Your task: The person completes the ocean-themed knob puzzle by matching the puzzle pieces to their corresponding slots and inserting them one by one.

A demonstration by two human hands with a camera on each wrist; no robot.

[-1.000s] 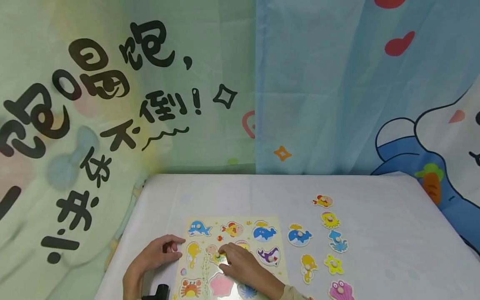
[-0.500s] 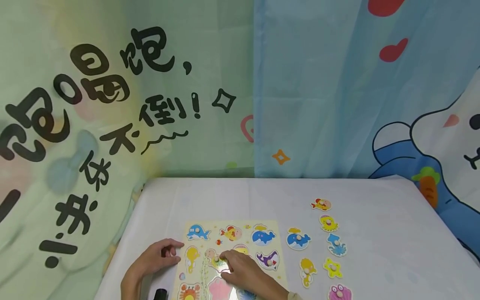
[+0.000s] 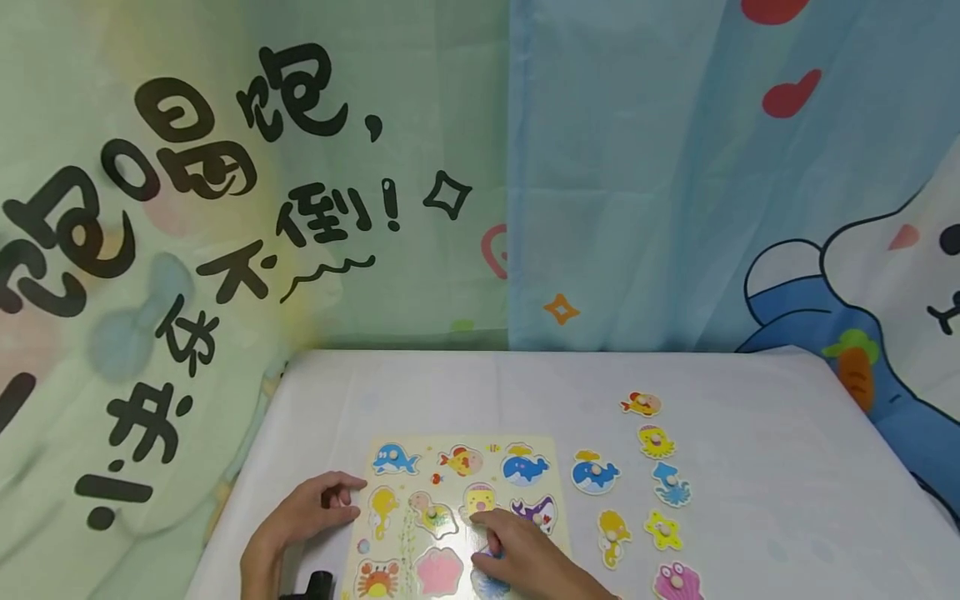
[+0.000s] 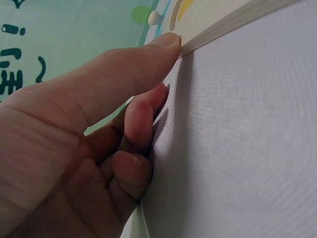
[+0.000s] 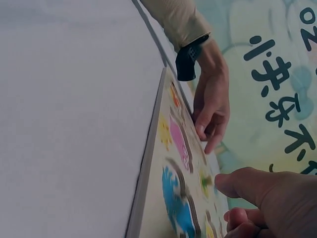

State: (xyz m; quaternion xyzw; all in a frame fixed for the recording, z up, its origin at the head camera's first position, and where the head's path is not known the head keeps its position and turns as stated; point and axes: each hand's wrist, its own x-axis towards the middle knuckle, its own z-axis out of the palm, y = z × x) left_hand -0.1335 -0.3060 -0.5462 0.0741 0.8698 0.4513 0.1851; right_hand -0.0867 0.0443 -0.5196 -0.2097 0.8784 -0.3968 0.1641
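On the white tabletop (image 3: 787,500), the puzzle board (image 3: 401,487) lay at the head view's six o'clock. At the board's nine o'clock edge, the left grip (image 3: 311,510) touched it, fingers loosely bent. Above its three o'clock side, the right grip (image 3: 525,554) held nothing, thumb and forefinger apart. The whale piece (image 3: 595,477) lay beyond, at two o'clock.

On my head feed, the near edge of the puzzle board (image 3: 491,467) and the pink shell piece (image 3: 677,582) run out of frame. The right hand (image 3: 528,552) partly hides the blue shape (image 3: 489,587) toward the board's near right corner.
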